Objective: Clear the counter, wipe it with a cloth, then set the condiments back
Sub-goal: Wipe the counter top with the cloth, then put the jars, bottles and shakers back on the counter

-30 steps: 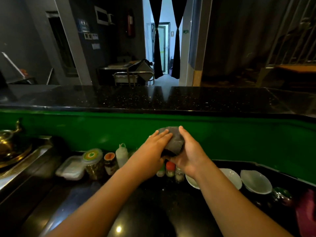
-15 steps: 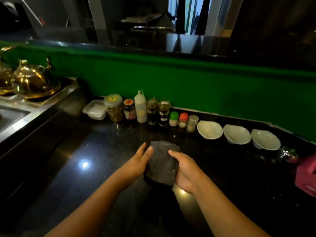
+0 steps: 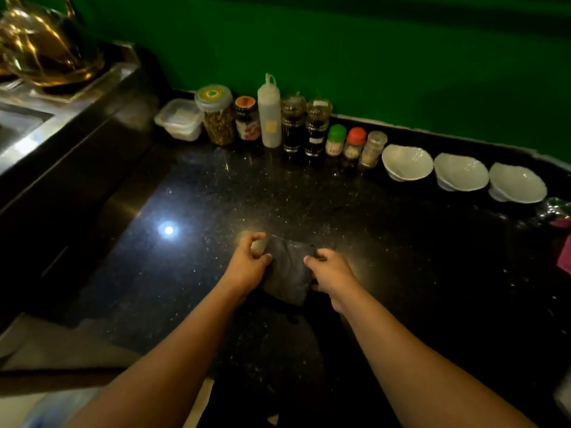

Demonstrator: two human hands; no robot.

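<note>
A dark grey folded cloth (image 3: 289, 271) lies low over the black speckled counter (image 3: 401, 257) in the middle. My left hand (image 3: 248, 264) grips its left edge and my right hand (image 3: 332, 271) grips its right edge. Along the green back wall stands a row of condiments: a lidded jar (image 3: 216, 117), a dark jar (image 3: 246, 122), a white squeeze bottle (image 3: 269, 114), two dark sauce bottles (image 3: 304, 126), a green-capped shaker (image 3: 336, 139), a red-capped shaker (image 3: 354, 143) and a clear shaker (image 3: 372, 148).
A clear plastic box (image 3: 179, 118) sits left of the jars. Three white bowls (image 3: 460, 176) line the back right. A steel sink unit (image 3: 37, 125) with a brass kettle (image 3: 40, 47) stands at the left. Something pink (image 3: 565, 251) lies at the right edge.
Both hands brought the cloth down from chest height to the counter surface. My view tilted down, so the upper ledge and the doorway dropped out of sight.
</note>
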